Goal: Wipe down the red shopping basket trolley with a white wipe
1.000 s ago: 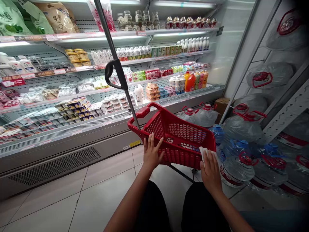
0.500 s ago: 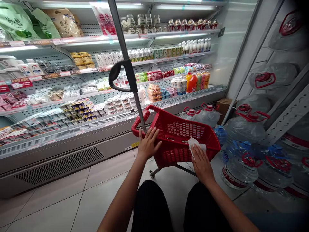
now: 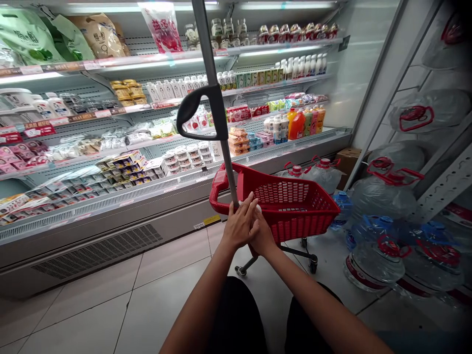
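A red wheeled shopping basket (image 3: 295,223) with a grey pole and black grip (image 3: 217,118) stands before me. My left hand (image 3: 238,225) lies at the near left corner of its rim, by the foot of the pole, fingers stretched out. Close against it, partly behind its fingers, is my right hand (image 3: 263,238). Small bits of a white tissue (image 3: 257,208) peek out around the fingers of my right hand, which presses it at the basket's side. Most of the tissue is hidden.
A chilled shelf unit (image 3: 177,191) with dairy cups, bottles and bags runs along the back. Large water bottles (image 3: 372,263) with red handles crowd the right side. A cardboard box (image 3: 346,160) sits behind them. The floor is pale tile (image 3: 162,300).
My right hand has slid left with the tissue, from the basket's right part to its near left corner, and now meets my left hand. The view has shifted slightly.
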`<action>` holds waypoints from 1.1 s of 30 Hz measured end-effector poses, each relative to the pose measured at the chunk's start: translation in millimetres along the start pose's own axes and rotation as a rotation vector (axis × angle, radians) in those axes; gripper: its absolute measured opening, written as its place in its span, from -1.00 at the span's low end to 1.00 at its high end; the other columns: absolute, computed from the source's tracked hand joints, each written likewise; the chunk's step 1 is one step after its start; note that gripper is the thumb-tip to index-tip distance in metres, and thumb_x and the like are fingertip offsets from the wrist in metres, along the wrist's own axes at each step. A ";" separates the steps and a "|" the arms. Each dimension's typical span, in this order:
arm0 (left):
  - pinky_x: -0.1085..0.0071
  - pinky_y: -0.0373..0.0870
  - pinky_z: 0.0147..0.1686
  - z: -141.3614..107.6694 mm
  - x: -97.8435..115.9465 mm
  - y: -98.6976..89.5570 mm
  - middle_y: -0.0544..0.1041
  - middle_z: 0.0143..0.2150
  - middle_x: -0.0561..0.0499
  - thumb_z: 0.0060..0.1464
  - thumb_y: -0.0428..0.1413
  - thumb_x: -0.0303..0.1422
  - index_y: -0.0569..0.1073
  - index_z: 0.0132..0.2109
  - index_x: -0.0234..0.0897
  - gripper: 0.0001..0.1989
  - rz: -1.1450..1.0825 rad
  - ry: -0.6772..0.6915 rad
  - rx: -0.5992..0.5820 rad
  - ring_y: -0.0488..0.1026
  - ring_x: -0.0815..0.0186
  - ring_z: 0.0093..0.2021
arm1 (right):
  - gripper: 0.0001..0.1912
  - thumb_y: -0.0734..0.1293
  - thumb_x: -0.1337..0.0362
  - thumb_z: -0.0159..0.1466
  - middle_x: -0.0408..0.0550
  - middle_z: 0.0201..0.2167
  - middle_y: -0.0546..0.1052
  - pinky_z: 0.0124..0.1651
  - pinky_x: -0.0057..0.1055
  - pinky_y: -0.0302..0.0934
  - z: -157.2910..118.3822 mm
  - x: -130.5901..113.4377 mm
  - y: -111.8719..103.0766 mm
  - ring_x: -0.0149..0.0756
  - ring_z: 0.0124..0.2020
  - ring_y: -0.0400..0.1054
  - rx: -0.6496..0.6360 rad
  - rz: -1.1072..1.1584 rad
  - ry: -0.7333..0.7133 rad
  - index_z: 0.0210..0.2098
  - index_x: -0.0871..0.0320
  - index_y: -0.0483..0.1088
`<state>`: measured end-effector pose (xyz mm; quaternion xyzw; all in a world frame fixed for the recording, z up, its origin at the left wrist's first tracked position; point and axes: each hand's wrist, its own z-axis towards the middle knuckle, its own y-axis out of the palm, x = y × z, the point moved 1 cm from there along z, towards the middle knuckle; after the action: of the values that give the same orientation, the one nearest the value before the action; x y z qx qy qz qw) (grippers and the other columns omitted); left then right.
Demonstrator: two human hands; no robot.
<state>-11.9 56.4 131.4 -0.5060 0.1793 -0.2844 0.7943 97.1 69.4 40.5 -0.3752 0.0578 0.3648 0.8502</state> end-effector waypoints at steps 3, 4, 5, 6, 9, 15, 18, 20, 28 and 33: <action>-0.06 -0.09 0.47 -0.8 -2.8 1.2 -0.06 0.57 -0.15 0.32 -0.08 -0.30 0.00 0.52 -0.27 -0.32 0.028 -0.006 0.015 0.08 0.15 0.51 | -0.39 0.10 0.31 0.49 0.05 0.43 0.27 0.51 0.00 -0.05 2.3 5.5 -4.6 -0.17 0.46 0.07 0.004 0.023 -0.026 0.50 0.10 0.03; -0.06 -0.09 0.47 -1.5 -3.9 3.6 -0.04 0.57 -0.15 0.33 -0.07 -0.29 0.02 0.51 -0.28 -0.33 0.049 -0.016 0.024 0.07 0.14 0.51 | -0.40 0.07 0.32 0.49 0.03 0.42 0.29 0.51 0.00 -0.02 -1.5 13.8 -9.9 -0.19 0.45 0.10 0.002 0.022 -0.024 0.50 0.09 0.03; -0.08 -0.11 0.47 -2.6 -4.9 7.0 0.00 0.56 -0.15 0.34 -0.07 -0.29 0.05 0.51 -0.28 -0.35 0.075 -0.029 0.035 0.08 0.12 0.51 | -0.40 0.05 0.33 0.49 0.01 0.41 0.31 0.49 0.00 0.00 -7.1 24.6 -16.6 -0.19 0.44 0.13 -0.005 0.015 -0.018 0.50 0.07 0.03; -0.11 -0.15 0.48 -4.0 -5.7 11.1 0.04 0.55 -0.14 0.34 -0.07 -0.28 0.09 0.50 -0.27 -0.37 0.102 -0.042 0.047 0.10 0.10 0.50 | -0.40 0.03 0.33 0.50 -0.01 0.40 0.32 0.48 0.01 0.01 -14.4 37.6 -24.5 -0.19 0.43 0.14 -0.015 -0.001 -0.008 0.50 0.04 0.03; -0.19 -0.32 0.50 -9.6 -6.2 23.7 0.16 0.51 -0.09 0.36 -0.07 -0.28 0.20 0.46 -0.22 -0.42 0.171 -0.070 0.087 0.12 0.07 0.49 | -0.40 0.00 0.32 0.50 -0.05 0.39 0.33 0.47 0.00 0.03 -43.4 84.4 -52.7 -0.18 0.41 0.17 -0.038 -0.090 0.039 0.50 0.00 0.02; 0.06 -0.25 0.55 -18.7 6.0 38.6 0.06 0.54 -0.16 0.32 -0.07 -0.38 0.15 0.47 -0.42 -0.38 0.234 -0.099 0.104 -0.08 0.17 0.55 | -0.43 0.02 0.27 0.50 -0.02 0.33 0.41 0.44 0.00 0.09 -85.6 141.9 -92.1 -0.14 0.37 0.24 0.003 -0.229 0.153 0.47 0.04 0.11; 0.13 -0.12 0.54 -17.9 15.1 42.4 0.10 0.53 -0.23 0.30 -0.08 -0.39 0.15 0.46 -0.51 -0.37 0.212 -0.113 0.081 -0.06 0.15 0.55 | -0.43 0.03 0.30 0.50 -0.01 0.33 0.42 0.44 0.01 0.10 -75.6 113.4 -78.2 -0.14 0.37 0.24 0.010 -0.197 0.147 0.46 0.05 0.14; 0.10 -0.08 0.53 -17.0 18.7 43.2 0.14 0.51 -0.27 0.30 -0.08 -0.37 0.16 0.45 -0.53 -0.37 0.192 -0.132 0.073 -0.03 0.10 0.54 | -0.40 0.02 0.36 0.49 -0.02 0.36 0.37 0.45 -0.01 0.10 -59.9 78.5 -57.7 -0.17 0.40 0.20 -0.010 -0.125 0.084 0.49 0.05 0.07; 0.00 -0.06 0.50 -20.9 17.1 37.1 0.08 0.54 -0.20 0.29 -0.05 -0.35 -0.05 0.54 -0.35 -0.26 0.157 -0.136 0.085 -0.04 0.06 0.54 | -0.33 0.04 0.42 0.46 0.00 0.43 0.28 0.46 -0.03 0.10 -35.6 27.5 -29.4 -0.20 0.45 0.12 -0.030 -0.016 -0.077 0.53 0.04 -0.09; -0.14 -0.07 0.49 -23.3 16.7 39.2 -0.02 0.57 -0.13 0.24 0.07 -0.35 0.19 0.46 -0.12 -0.33 0.147 -0.144 0.097 -0.12 -0.08 0.55 | -0.31 -0.02 0.47 0.45 -0.08 0.42 0.29 0.49 0.00 0.02 -83.9 96.1 -90.0 -0.22 0.42 0.17 -0.078 -0.196 0.034 0.52 -0.04 -0.06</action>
<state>-1.7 42.2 86.0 -0.4714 0.1445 -0.1967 0.8475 241.4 27.1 -1.3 -0.4180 0.0212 0.2755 0.8654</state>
